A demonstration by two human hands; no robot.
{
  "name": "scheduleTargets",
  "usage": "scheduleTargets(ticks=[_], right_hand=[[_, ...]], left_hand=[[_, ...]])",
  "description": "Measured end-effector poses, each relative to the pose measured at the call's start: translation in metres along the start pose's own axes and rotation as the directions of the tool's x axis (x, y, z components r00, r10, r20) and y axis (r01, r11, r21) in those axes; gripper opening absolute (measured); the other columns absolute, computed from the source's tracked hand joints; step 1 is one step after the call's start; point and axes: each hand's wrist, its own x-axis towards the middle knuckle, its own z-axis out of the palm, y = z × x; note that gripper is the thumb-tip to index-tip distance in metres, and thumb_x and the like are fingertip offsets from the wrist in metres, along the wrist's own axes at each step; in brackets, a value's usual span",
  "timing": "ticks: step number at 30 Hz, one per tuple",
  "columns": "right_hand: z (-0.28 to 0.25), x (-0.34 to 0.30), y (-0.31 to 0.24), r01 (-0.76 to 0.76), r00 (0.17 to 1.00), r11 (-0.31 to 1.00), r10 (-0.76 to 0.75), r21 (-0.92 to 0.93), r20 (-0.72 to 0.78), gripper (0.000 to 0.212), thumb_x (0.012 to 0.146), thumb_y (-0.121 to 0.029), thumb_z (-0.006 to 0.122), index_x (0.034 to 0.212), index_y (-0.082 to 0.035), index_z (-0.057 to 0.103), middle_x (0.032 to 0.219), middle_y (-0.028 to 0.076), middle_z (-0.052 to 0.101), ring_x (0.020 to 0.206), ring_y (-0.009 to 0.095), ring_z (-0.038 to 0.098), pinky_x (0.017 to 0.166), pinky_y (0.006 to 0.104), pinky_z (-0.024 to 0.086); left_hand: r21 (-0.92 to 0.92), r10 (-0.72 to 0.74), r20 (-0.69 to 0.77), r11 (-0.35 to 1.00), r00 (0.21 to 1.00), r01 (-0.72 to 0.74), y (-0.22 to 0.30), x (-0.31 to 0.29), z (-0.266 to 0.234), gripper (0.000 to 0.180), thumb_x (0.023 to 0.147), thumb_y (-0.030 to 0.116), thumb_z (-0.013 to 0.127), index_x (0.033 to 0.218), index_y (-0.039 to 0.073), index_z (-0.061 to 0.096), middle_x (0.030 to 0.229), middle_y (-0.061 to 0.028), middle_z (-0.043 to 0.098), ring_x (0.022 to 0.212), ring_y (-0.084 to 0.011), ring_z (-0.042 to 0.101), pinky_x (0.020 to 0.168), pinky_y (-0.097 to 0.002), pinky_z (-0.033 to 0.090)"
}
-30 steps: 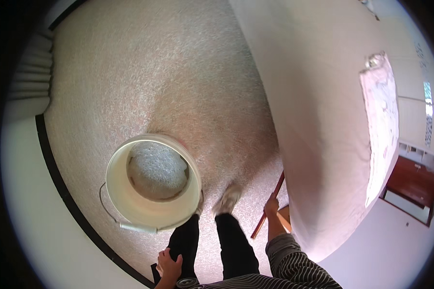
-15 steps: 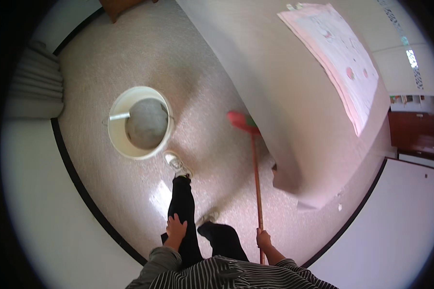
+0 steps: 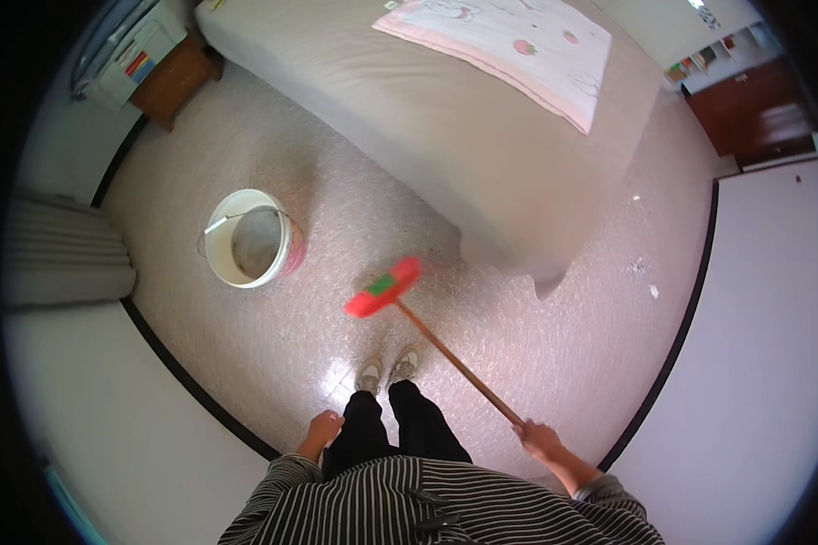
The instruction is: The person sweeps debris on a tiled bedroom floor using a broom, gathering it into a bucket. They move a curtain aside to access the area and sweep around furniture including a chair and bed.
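Note:
My right hand (image 3: 541, 440) is wrapped round the upper end of a broom's wooden handle. The broom (image 3: 463, 369) slants away to the left. Its red head (image 3: 384, 287) with a green patch is smeared by motion, in front of my feet; whether it touches the floor I cannot tell. My left hand (image 3: 324, 427) hangs beside my left thigh with its fingers curled in, and nothing shows in them. Ahead and to the left, a white bucket (image 3: 293, 245) with a wire handle and a white grip stands on the floor, grey water or something grey inside.
A bed (image 3: 482, 173) with a beige cover hanging low fills the far side, a pink-and-white strawberry-print blanket (image 3: 482, 36) on it. Small scraps (image 3: 653, 291) lie on the speckled floor at right. A grey curtain (image 3: 64, 250) and a wooden cabinet (image 3: 174, 82) stand left.
The broom head has swung from beside the bed's edge leftward and nearer my feet. My feet are now side by side. My left hand's fingers have curled, and the view has shifted.

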Motion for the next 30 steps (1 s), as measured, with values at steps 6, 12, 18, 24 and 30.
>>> scheduleTargets(ticks=[6, 12, 18, 24, 30], right_hand=[[-0.017, 0.111, -0.148, 0.305, 0.924, 0.936, -0.336, -0.177, -0.183, 0.036, 0.083, -0.037, 0.034, 0.086, -0.006, 0.051, 0.084, 0.012, 0.058, 0.073, 0.028, 0.058, 0.062, 0.0401, 0.046], [0.015, 0.137, -0.070, 0.183, 0.973, 0.931, -0.218, -0.317, -0.077, 0.040, 0.081, -0.042, 0.035, 0.093, -0.011, 0.057, 0.091, 0.008, 0.058, 0.084, 0.026, 0.056, 0.070, 0.0404, 0.044], [-0.014, 0.010, 0.079, -0.440, 0.898, 0.880, 0.424, -0.178, -0.121, 0.045, 0.080, -0.045, 0.033, 0.098, -0.012, 0.057, 0.096, 0.011, 0.057, 0.092, 0.027, 0.053, 0.076, 0.0389, 0.042], [-0.034, -0.068, 0.085, -0.246, 0.953, 0.934, 0.184, -0.260, -0.240, 0.041, 0.082, -0.039, 0.033, 0.085, -0.006, 0.057, 0.082, 0.012, 0.059, 0.077, 0.029, 0.057, 0.066, 0.0408, 0.045], [-0.007, 0.035, -0.026, 0.064, 0.957, 0.991, -0.093, -0.114, -0.273, 0.045, 0.081, -0.043, 0.036, 0.085, -0.004, 0.056, 0.077, 0.013, 0.059, 0.074, 0.028, 0.058, 0.064, 0.0405, 0.045]], left_hand=[[0.019, 0.046, -0.101, 0.999, 0.994, -0.045, -0.034, -0.015, 0.000, 0.030, 0.070, 0.032, 0.053, 0.079, 0.003, 0.055, 0.074, -0.0132, 0.058, 0.073, -0.0279, 0.056, 0.065, -0.0353, 0.043], [-0.469, -0.061, -0.171, 0.883, 0.983, -0.027, -0.065, -0.025, -0.048, 0.024, 0.071, 0.022, 0.055, 0.083, 0.001, 0.055, 0.068, -0.0106, 0.057, 0.063, -0.0187, 0.057, 0.058, -0.0281, 0.045], [-0.342, -0.246, -0.070, 0.916, 0.967, 0.208, -0.179, -0.006, -0.026, 0.021, 0.070, 0.019, 0.054, 0.077, -0.001, 0.054, 0.064, -0.0085, 0.055, 0.058, -0.0166, 0.054, 0.053, -0.0274, 0.043], [-0.418, -0.126, 0.015, 0.900, 0.992, 0.121, -0.114, 0.009, -0.010, 0.023, 0.068, 0.021, 0.056, 0.074, -0.001, 0.054, 0.063, -0.0100, 0.057, 0.054, -0.0172, 0.054, 0.051, -0.0301, 0.043], [-0.315, 0.019, -0.101, 0.948, 0.995, -0.051, -0.052, 0.023, -0.018, 0.022, 0.069, 0.022, 0.056, 0.076, 0.001, 0.055, 0.063, -0.0073, 0.057, 0.056, -0.0156, 0.054, 0.053, -0.0298, 0.043]])
